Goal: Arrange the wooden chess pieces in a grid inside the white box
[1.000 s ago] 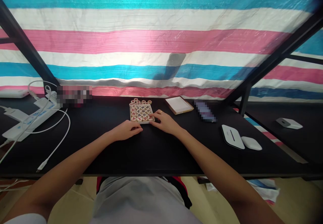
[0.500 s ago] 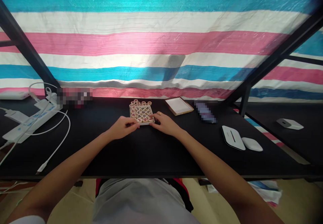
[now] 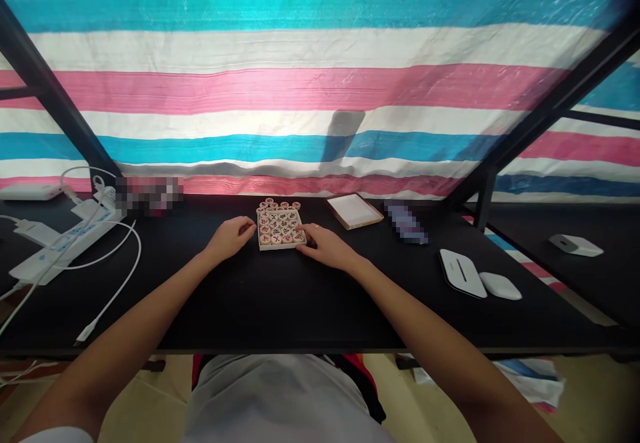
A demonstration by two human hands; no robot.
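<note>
A small pale tray [image 3: 278, 246] packed with round chess pieces [image 3: 279, 225] marked in red and black sits on the black table [image 3: 280, 303]. A few loose pieces [image 3: 278, 204] lie just behind it. My left hand [image 3: 231, 237] rests at the tray's left edge with its fingers curled in; what they hold, if anything, is hidden. My right hand [image 3: 325, 246], with a ring on one finger, lies flat with its fingertips against the tray's front right corner.
A flat tray-like lid [image 3: 355, 210] lies right of the tray. A power strip [image 3: 60, 243] with white cables [image 3: 117, 283] fills the left side. Two white devices [image 3: 461, 271] [image 3: 500, 285] lie at the right. A striped tarpaulin [image 3: 310, 90] and black frame posts [image 3: 530, 123] close the back.
My left hand has moved from the tray's front edge round to its left side. My right hand has stayed at the front right corner.
</note>
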